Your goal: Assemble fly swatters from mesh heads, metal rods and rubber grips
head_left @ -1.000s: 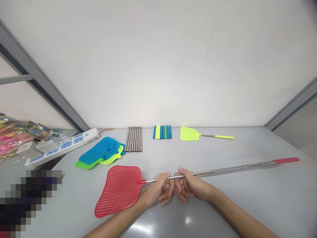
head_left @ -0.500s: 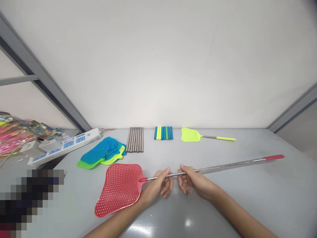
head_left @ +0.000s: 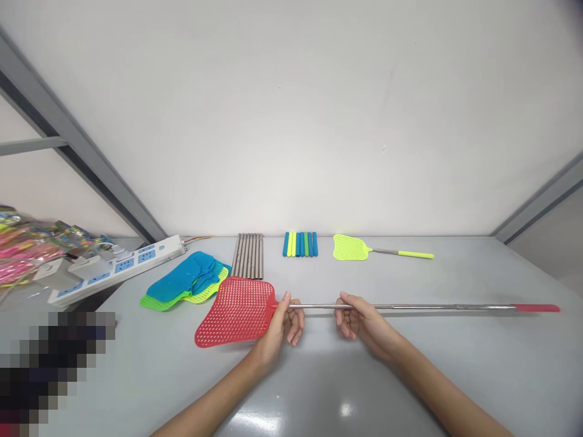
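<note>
A red fly swatter (head_left: 241, 312) with a long, extended metal rod and a red grip lies across both my hands, above the table. My left hand (head_left: 286, 321) pinches the rod close to the perforated head, thumb on top. Further right, my right hand (head_left: 357, 315) holds the same rod between thumb and curled fingers. The red grip points to the right, beyond my right hand. Behind the swatter's head sits a pile of blue, green and yellow swatter heads (head_left: 184, 279), next to a row of metal rods (head_left: 248, 256).
Several blue, yellow and green grips (head_left: 300, 244) lie side by side by the wall. Right of them rests a yellow fly swatter (head_left: 350, 247) with a short rod. At the left stand a power strip (head_left: 136, 264) with plugs and a bagged colourful heap (head_left: 40, 249). The grey table (head_left: 455, 364) extends below.
The swatter has swung from a slant to nearly level and shifted right, its head rising away from me. My left hand has slid nearer the head, and my hands are further apart.
</note>
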The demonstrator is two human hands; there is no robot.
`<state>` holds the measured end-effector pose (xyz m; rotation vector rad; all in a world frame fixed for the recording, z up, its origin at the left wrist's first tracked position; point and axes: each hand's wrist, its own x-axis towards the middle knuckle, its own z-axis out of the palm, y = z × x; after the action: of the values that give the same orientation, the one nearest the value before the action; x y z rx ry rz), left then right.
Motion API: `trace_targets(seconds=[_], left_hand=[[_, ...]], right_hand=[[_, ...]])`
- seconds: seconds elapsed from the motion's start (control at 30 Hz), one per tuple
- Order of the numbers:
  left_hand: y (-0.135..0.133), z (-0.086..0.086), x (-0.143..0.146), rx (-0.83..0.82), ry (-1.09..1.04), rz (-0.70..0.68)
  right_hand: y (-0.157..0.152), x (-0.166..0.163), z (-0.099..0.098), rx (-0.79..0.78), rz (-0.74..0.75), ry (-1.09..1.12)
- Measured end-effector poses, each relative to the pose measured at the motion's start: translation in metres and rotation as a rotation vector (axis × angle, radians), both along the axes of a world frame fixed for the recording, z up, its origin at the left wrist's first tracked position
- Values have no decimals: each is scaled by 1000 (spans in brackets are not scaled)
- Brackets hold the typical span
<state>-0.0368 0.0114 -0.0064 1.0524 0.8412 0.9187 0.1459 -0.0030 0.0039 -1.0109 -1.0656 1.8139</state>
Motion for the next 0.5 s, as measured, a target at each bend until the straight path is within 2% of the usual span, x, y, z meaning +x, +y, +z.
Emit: trace_targets(seconds=[0.27,0.5], left_hand=[[-5,0,3,28,-88,213],[-6,0,5,-10,-226,350]], right_hand=[[0,-3,0,44,-24,-76],[2,-7,-2,76,-158,-98]])
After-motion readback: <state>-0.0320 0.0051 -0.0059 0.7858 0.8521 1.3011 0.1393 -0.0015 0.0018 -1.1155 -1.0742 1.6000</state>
